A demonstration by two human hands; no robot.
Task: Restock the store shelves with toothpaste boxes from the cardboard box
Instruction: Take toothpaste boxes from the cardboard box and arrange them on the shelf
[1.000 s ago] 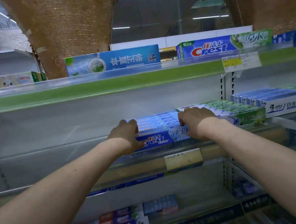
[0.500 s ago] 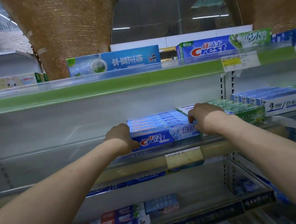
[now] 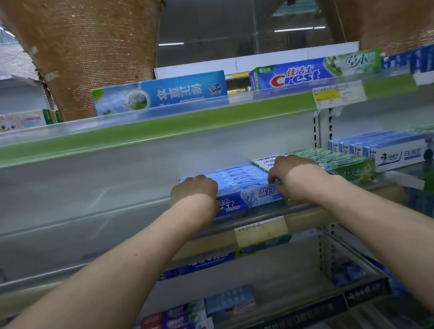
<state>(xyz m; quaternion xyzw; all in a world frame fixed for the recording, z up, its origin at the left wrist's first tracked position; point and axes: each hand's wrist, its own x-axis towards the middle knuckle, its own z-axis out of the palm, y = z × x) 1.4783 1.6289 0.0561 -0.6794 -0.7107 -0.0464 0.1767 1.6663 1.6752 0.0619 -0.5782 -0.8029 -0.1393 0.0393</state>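
Several blue Crest toothpaste boxes [image 3: 244, 185] lie side by side in a row on the middle shelf [image 3: 80, 235]. My left hand [image 3: 194, 193] curls over the left end of the row, covering part of the front box's logo. My right hand [image 3: 290, 175] grips the right end of the row, where it meets a row of green toothpaste boxes [image 3: 333, 161]. The cardboard box is not in view.
Blue-and-white Darlie boxes [image 3: 402, 148] stand further right on the same shelf. The top shelf [image 3: 148, 129] holds a light-blue box [image 3: 160, 92], a Crest box [image 3: 317, 69] and a price tag [image 3: 337, 94]. Red and blue boxes [image 3: 175, 328] lie on the shelf below.
Both hands have slid the row of blue Crest boxes further back and slightly right on the shelf, and the view has drifted a little to the left.
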